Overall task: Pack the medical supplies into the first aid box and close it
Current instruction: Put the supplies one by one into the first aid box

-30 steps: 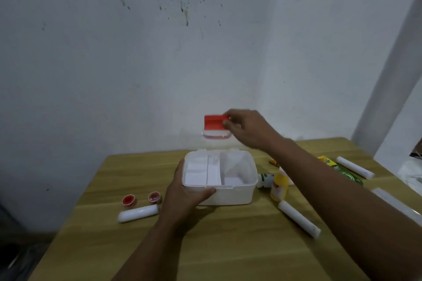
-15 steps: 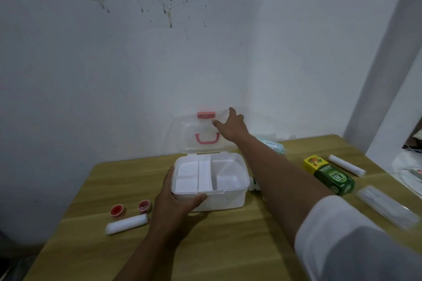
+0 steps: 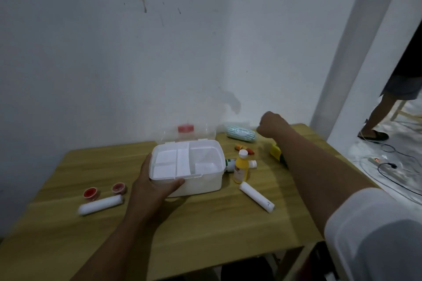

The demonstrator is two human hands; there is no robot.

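Observation:
The white first aid box (image 3: 201, 180) stands open on the wooden table (image 3: 205, 235). Its clear lid (image 3: 189, 132) with a red latch leans back against the wall, and a white divided tray lies in the box's left part. My left hand (image 3: 155, 185) grips the box's front left corner. My right hand (image 3: 269, 124) is curled loosely above the table's far right, just right of a striped green-white pack (image 3: 241, 133); nothing shows in it. A yellow bottle (image 3: 241, 167) stands right of the box, with a white bandage roll (image 3: 257, 197) in front of it.
Two small red tins (image 3: 91, 193) and another white roll (image 3: 100, 205) lie left of the box. A white bottle (image 3: 230, 165), small orange items (image 3: 243, 148) and a yellow-green carton (image 3: 277, 153) lie to the right. A person's leg (image 3: 376, 118) and cables (image 3: 383, 164) are on the floor at right.
My right hand let go of the lid, which now rests open against the wall, and moved right toward the striped pack. My left hand stayed on the box.

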